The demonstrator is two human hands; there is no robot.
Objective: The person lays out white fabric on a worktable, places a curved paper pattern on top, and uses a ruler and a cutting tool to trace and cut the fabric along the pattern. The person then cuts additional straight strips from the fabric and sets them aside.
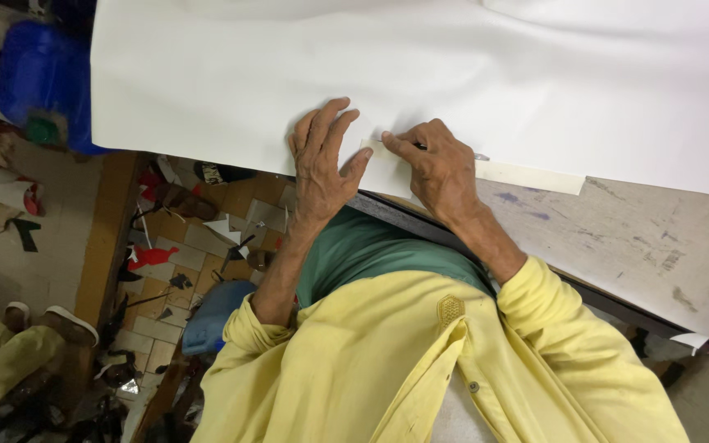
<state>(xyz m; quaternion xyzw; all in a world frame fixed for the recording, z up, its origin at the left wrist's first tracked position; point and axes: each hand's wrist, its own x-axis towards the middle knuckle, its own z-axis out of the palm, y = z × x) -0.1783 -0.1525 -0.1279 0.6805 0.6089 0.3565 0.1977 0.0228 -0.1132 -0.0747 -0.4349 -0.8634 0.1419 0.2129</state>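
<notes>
Both hands rested on the white sheet (pixel 420 74) at the table's (pixel 658 246) edge. Left hand (pixel 322 160) lay flat, fingers spread, at nine o'clock of the cream strip (pixel 527 175); right hand (pixel 436 168) pinched a thin tool (pixel 479 157) over that strip, fingers bunched together.

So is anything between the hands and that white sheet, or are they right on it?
Nothing visible lies between them. The left hand lies flat on the white sheet, and the right hand presses a pale strip and a thin tool against the sheet's edge.
</notes>
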